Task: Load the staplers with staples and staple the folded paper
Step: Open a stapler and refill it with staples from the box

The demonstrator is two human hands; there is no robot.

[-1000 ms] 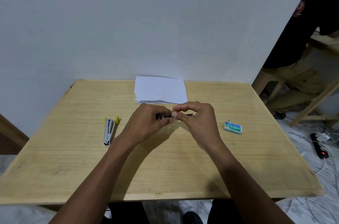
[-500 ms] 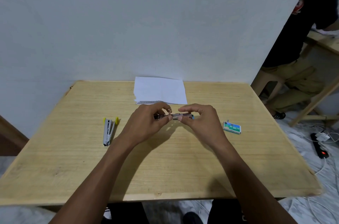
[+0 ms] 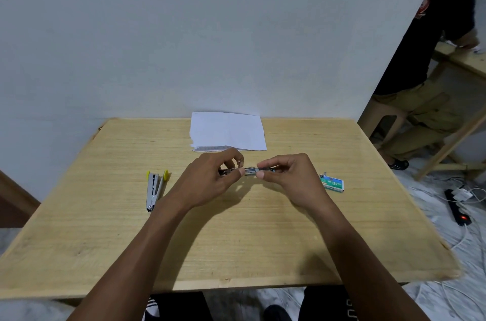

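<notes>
A small dark and metal stapler (image 3: 249, 171) is held just above the middle of the wooden table (image 3: 236, 228). My left hand (image 3: 210, 178) pinches its left end and my right hand (image 3: 292, 178) pinches its right end. Most of the stapler is hidden by my fingers. A second stapler (image 3: 155, 188) with yellow tips lies hinged open on the table to the left. The folded white paper (image 3: 227, 131) lies at the table's far edge by the wall. A green staple box (image 3: 332, 183) sits just right of my right hand.
A white wall (image 3: 210, 31) stands directly behind the table. At the right, a seated person (image 3: 431, 84) is next to another wooden table. A black power strip (image 3: 457, 209) and white cables lie on the floor to the right.
My hands have drawn slightly apart along the stapler, so more of its metal middle shows between my fingers. The other things have stayed put.
</notes>
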